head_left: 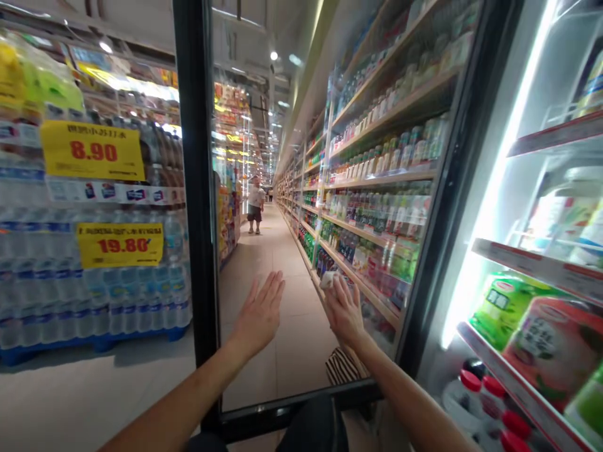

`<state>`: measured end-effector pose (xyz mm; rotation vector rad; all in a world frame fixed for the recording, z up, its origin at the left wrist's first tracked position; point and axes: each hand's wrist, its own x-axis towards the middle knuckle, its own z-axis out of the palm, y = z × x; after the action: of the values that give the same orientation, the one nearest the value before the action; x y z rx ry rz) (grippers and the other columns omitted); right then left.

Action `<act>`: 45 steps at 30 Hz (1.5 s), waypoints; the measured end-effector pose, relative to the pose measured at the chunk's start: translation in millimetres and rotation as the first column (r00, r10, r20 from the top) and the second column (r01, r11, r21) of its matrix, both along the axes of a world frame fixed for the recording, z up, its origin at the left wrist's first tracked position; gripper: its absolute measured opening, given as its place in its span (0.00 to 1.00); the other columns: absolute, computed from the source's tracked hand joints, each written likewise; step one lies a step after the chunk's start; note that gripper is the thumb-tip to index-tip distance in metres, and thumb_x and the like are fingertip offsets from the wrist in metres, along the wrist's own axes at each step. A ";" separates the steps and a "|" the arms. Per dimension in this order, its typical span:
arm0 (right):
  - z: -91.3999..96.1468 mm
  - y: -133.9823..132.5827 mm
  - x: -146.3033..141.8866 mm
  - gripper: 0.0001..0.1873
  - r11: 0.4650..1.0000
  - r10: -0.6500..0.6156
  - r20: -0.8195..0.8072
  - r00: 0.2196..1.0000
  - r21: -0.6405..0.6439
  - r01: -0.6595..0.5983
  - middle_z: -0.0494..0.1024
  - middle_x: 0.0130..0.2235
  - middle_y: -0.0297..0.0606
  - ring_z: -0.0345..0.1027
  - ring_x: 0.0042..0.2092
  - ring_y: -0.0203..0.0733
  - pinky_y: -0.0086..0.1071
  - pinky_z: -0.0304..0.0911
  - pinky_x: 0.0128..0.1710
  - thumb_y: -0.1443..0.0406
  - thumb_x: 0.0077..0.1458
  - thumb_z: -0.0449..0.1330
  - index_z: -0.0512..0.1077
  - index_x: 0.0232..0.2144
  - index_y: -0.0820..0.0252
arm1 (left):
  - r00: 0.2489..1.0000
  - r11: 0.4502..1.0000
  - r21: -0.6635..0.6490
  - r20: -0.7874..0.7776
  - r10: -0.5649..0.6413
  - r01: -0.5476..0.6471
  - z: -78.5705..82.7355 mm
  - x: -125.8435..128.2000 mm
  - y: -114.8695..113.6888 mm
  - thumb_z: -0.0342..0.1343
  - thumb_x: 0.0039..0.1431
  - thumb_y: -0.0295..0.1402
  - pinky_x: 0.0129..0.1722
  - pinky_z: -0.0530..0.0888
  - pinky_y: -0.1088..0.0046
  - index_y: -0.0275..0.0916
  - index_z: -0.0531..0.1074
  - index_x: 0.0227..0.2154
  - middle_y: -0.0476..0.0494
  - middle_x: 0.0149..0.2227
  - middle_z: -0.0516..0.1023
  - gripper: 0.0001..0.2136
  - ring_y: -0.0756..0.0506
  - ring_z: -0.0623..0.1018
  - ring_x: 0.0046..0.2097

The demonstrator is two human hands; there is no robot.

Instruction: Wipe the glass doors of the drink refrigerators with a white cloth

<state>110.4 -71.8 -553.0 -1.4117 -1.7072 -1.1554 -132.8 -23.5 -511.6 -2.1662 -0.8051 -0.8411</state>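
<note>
A glass door (292, 326) with a black frame stands in front of me, swung out from a lit cooler. My left hand (261, 314) is raised before the glass with its fingers stretched out and nothing in it. To its right, my right hand (345, 307) holds a crumpled white cloth or tissue (328, 280) at the glass, its fingers bent over it. Whether the left palm touches the pane I cannot tell. Below my right hand shows a black-and-white striped fabric (343, 366), partly hidden by the wrist.
Stacked bottled water (132, 314) with yellow price signs (94, 150) stands at left. Cooler shelves (532, 263) hold drink packs (546, 345) at right, with red-capped bottles (492, 389) below. Through or in the glass appear long drink shelves (377, 157) and a person (255, 204) standing in the aisle.
</note>
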 end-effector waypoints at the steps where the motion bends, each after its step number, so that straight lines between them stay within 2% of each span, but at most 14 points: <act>1: 20.0 5.6 2.0 0.26 0.998 -0.014 -0.050 0.999 0.064 0.017 0.54 0.63 0.47 0.41 0.65 0.51 0.52 0.37 0.61 0.69 0.52 0.51 0.64 0.55 0.58 | 1.000 1.000 0.000 0.005 0.000 0.000 -0.2 0.5 0.3 0.46 0.52 0.29 0.62 0.53 0.58 0.31 0.60 0.56 0.38 0.62 0.55 0.26 0.42 0.55 0.64; 3: 54.4 15.8 3.1 0.25 0.980 -0.037 -0.162 0.986 0.186 0.067 0.50 0.64 0.48 0.41 0.65 0.51 0.53 0.40 0.60 0.69 0.54 0.49 0.63 0.55 0.59 | 1.000 1.000 -0.005 0.014 0.003 -0.003 -0.4 1.3 0.6 0.45 0.53 0.29 0.62 0.52 0.58 0.31 0.60 0.56 0.38 0.62 0.56 0.26 0.42 0.56 0.63; 5: 67.8 20.6 0.3 0.25 0.965 -0.038 -0.228 0.973 0.245 0.095 0.48 0.65 0.48 0.40 0.65 0.52 0.53 0.42 0.59 0.68 0.55 0.48 0.61 0.56 0.59 | 1.000 1.000 -0.010 0.021 0.005 -0.004 -0.1 1.6 0.2 0.45 0.53 0.29 0.62 0.52 0.58 0.32 0.60 0.56 0.38 0.61 0.57 0.25 0.43 0.56 0.63; 7: 54.1 17.4 -3.3 0.26 0.975 -0.026 -0.199 0.980 0.213 0.070 0.48 0.65 0.49 0.39 0.65 0.52 0.53 0.43 0.59 0.68 0.55 0.48 0.60 0.57 0.59 | 1.000 1.000 -0.005 0.024 -0.002 0.002 0.8 1.7 -0.6 0.45 0.53 0.28 0.62 0.51 0.59 0.32 0.60 0.56 0.38 0.61 0.58 0.26 0.43 0.56 0.63; 11: -16.7 -6.0 11.3 0.27 0.999 0.000 -0.027 1.000 0.042 0.001 0.52 0.63 0.48 0.41 0.65 0.53 0.53 0.42 0.60 0.69 0.53 0.50 0.61 0.56 0.57 | 0.999 0.999 0.020 0.015 -0.034 0.033 2.6 3.2 -2.9 0.44 0.53 0.28 0.63 0.49 0.59 0.33 0.60 0.57 0.39 0.62 0.57 0.25 0.44 0.56 0.63; 13: -43.0 -17.2 35.5 0.27 0.996 -0.082 -0.080 0.993 0.021 0.084 0.54 0.62 0.48 0.46 0.63 0.54 0.55 0.44 0.59 0.70 0.54 0.50 0.60 0.57 0.56 | 0.999 0.999 0.015 -0.002 -0.047 0.047 0.6 5.1 -3.5 0.44 0.54 0.28 0.63 0.49 0.59 0.32 0.60 0.57 0.39 0.62 0.56 0.25 0.44 0.56 0.63; 16: -51.3 -23.7 77.7 0.27 0.943 -0.269 -0.381 0.884 0.084 0.323 0.56 0.61 0.54 0.53 0.60 0.58 0.58 0.50 0.54 0.68 0.55 0.48 0.59 0.58 0.59 | 0.997 0.998 -0.024 -0.035 -0.063 0.063 -9.2 9.6 -3.3 0.45 0.53 0.28 0.63 0.49 0.59 0.32 0.59 0.57 0.39 0.62 0.56 0.26 0.43 0.56 0.63; 19: -40.0 -18.3 94.0 0.28 0.901 -0.273 -0.555 0.785 0.138 0.411 0.55 0.60 0.60 0.54 0.58 0.61 0.58 0.55 0.50 0.66 0.55 0.46 0.57 0.59 0.65 | 0.997 0.996 -0.068 -0.035 -0.067 0.064 -22.9 15.1 -3.4 0.45 0.52 0.28 0.63 0.49 0.58 0.31 0.58 0.58 0.38 0.62 0.55 0.27 0.42 0.54 0.64; 23: -35.8 -8.9 45.1 0.30 0.952 -0.185 -0.457 0.870 0.135 0.273 0.49 0.63 0.55 0.44 0.63 0.59 0.58 0.52 0.53 0.67 0.56 0.46 0.53 0.61 0.62 | 0.998 0.994 -0.098 -0.017 -0.059 0.057 -32.0 20.2 -4.4 0.46 0.52 0.29 0.63 0.49 0.58 0.30 0.57 0.58 0.36 0.63 0.54 0.28 0.41 0.52 0.65; 28: -46.2 -8.2 -37.9 0.27 0.985 0.011 -0.037 0.999 -0.171 -0.017 0.53 0.63 0.45 0.34 0.66 0.51 0.52 0.37 0.61 0.68 0.52 0.51 0.62 0.56 0.59 | 0.998 0.995 -0.080 -0.022 -0.065 0.063 -31.2 18.6 -5.4 0.44 0.52 0.27 0.62 0.49 0.56 0.31 0.57 0.58 0.38 0.62 0.54 0.27 0.42 0.53 0.64; 32: -43.4 -10.3 -17.2 0.28 0.982 0.020 0.035 0.999 -0.190 -0.013 0.57 0.62 0.42 0.39 0.65 0.49 0.53 0.33 0.62 0.70 0.50 0.52 0.62 0.56 0.54 | 0.996 0.993 -0.095 -0.039 -0.078 0.074 -35.5 12.2 -6.3 0.44 0.51 0.27 0.62 0.50 0.57 0.32 0.57 0.58 0.38 0.62 0.55 0.28 0.43 0.55 0.64; 38: -25.2 -16.9 64.0 0.29 0.951 -0.238 -0.434 0.869 0.077 0.299 0.51 0.63 0.54 0.48 0.62 0.58 0.59 0.50 0.54 0.68 0.55 0.47 0.56 0.60 0.61 | 0.997 0.992 -0.108 -0.039 -0.072 0.068 -43.6 9.4 -7.3 0.44 0.51 0.27 0.62 0.50 0.58 0.33 0.56 0.59 0.38 0.62 0.55 0.29 0.42 0.55 0.64; 41: -31.3 -18.6 44.7 0.30 0.971 -0.184 -0.397 0.899 0.068 0.228 0.49 0.63 0.53 0.44 0.63 0.58 0.58 0.50 0.54 0.68 0.55 0.47 0.54 0.61 0.60 | 0.998 0.993 -0.106 -0.016 -0.060 0.057 -45.5 13.0 -7.9 0.45 0.51 0.27 0.62 0.50 0.57 0.33 0.56 0.59 0.37 0.62 0.55 0.29 0.41 0.54 0.64; 45: -51.2 -17.2 -13.5 0.30 0.990 -0.061 -0.125 0.990 -0.131 0.044 0.51 0.64 0.49 0.36 0.65 0.54 0.54 0.44 0.59 0.69 0.52 0.51 0.58 0.59 0.60 | 0.998 0.991 -0.119 -0.012 -0.064 0.062 -44.6 13.8 -8.6 0.45 0.51 0.27 0.62 0.51 0.56 0.34 0.57 0.58 0.39 0.62 0.55 0.28 0.42 0.54 0.64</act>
<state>96.9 -89.0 -604.2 -1.5824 -1.6876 -0.9747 -119.0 -32.2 -556.2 -2.3106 -0.8003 -0.8251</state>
